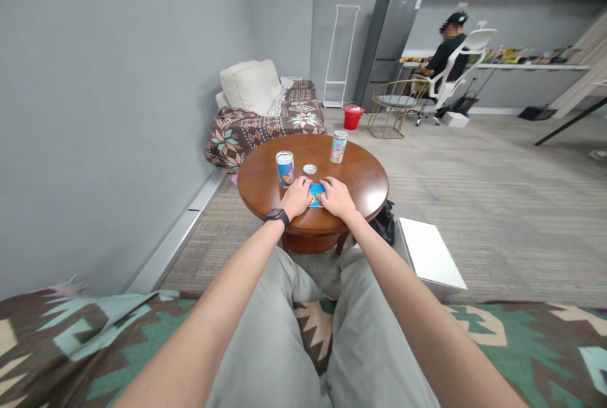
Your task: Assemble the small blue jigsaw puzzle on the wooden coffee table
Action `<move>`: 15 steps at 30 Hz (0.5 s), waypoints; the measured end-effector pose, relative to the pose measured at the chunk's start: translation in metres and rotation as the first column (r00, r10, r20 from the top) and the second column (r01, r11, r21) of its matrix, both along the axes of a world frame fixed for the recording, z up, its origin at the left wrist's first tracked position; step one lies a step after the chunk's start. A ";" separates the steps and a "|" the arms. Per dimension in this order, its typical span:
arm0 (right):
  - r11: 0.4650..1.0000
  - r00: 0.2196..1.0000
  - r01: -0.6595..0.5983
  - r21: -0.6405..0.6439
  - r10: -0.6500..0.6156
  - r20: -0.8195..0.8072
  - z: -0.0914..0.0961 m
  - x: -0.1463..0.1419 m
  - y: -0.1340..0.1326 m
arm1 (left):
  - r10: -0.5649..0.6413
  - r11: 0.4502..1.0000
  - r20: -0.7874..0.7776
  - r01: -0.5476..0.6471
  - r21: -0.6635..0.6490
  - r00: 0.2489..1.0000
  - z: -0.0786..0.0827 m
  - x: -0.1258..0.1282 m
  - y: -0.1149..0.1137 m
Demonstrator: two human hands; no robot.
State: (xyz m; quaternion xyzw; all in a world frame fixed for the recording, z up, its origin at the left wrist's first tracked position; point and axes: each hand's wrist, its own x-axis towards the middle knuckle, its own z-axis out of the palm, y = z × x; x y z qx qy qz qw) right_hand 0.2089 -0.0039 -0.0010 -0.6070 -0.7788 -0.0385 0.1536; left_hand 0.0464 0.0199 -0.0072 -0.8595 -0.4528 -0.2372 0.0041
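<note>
A small blue picture puzzle [316, 195], with orange and yellow figures on it, lies flat near the front of the round wooden table [365, 185]. My left hand [300, 195] rests against its left side, fingers bent and apart. On the opposite side, my right hand [336, 197] touches the edge with its fingers spread. Whether separate pieces make up the picture is too small to tell. Close beyond my left hand stands a clear-topped can [285, 170] with a blue printed picture. A round silver lid [310, 169] lies just past my hands.
A second printed can [338, 147] with a silver top stands at the table's far right. A white box [431, 251] and a black bag [385, 223] are on the floor to the right. Beyond are a red bucket [353, 117], a gold-framed chair [396, 103] and a seated person [450, 57].
</note>
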 end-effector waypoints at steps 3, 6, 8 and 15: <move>1.000 0.999 -0.023 -0.001 0.023 -0.033 -0.001 0.000 0.000 | -0.002 1.000 -0.006 0.001 -0.008 1.000 0.001 0.000 -0.001; 1.000 0.999 -0.015 -0.008 0.015 -0.028 0.001 -0.001 -0.001 | 0.002 1.000 0.003 -0.002 -0.007 1.000 0.001 0.000 -0.001; 1.000 1.000 -0.005 -0.014 0.005 -0.017 0.002 -0.001 -0.002 | 0.005 1.000 0.013 -0.005 0.001 1.000 0.001 -0.001 -0.001; 1.000 0.999 -0.004 0.010 0.004 -0.034 0.002 -0.001 -0.002 | 0.018 0.999 -0.024 -0.018 0.028 1.000 0.001 -0.001 -0.001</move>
